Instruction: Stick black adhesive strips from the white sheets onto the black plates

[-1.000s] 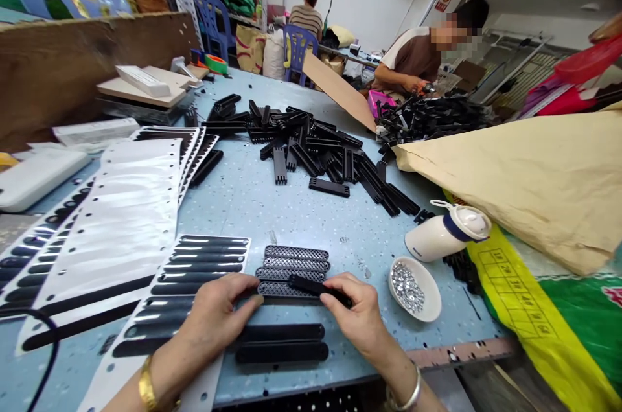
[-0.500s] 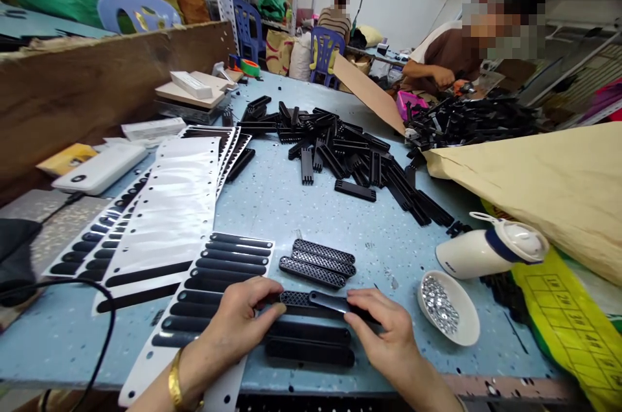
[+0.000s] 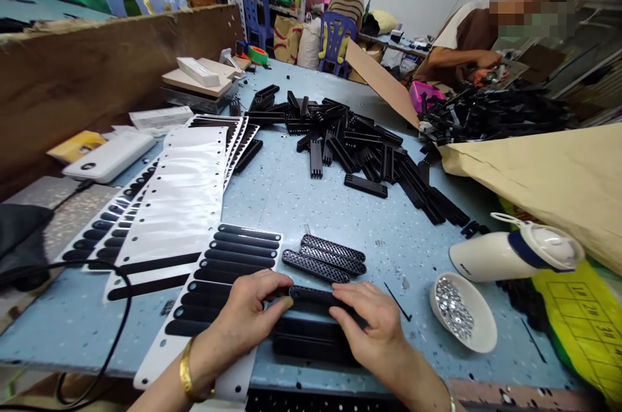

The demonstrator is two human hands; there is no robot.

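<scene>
At the far left a black cable (image 3: 104, 334) is looped over the table (image 3: 272, 198) edge, with a white box (image 3: 109, 156) lying behind it. Sheets (image 3: 179, 198) of black stickers are fanned out across the left half of the table, and the nearest sheet (image 3: 214, 282) is partly covered by the left hand (image 3: 243, 318). A gold bangle (image 3: 187, 376) is worn on that wrist.

A black strip (image 3: 313, 297) is held just above the table near its front edge, between the two hands. Its left end is pinched by the left hand's thumb and fingers, which are closed on it. Its right end is pressed under the fingers of the right hand (image 3: 374, 328), also closed on it. Two more dark strips (image 3: 306, 341) are seen lying directly below it, partly hidden by the hands. Three perforated strips (image 3: 325, 256) are laid side by side just beyond the held one.

A large heap (image 3: 359, 146) of black parts is spread over the middle of the table. To the right, a white dish (image 3: 464, 311) of small shiny pieces is set near the right hand, and a white bottle (image 3: 515, 253) is lying on its side just behind it. A tan paper (image 3: 549, 172) is draped across the far right. A co-worker (image 3: 466, 43) is seated beyond a second black pile (image 3: 490, 114).
</scene>
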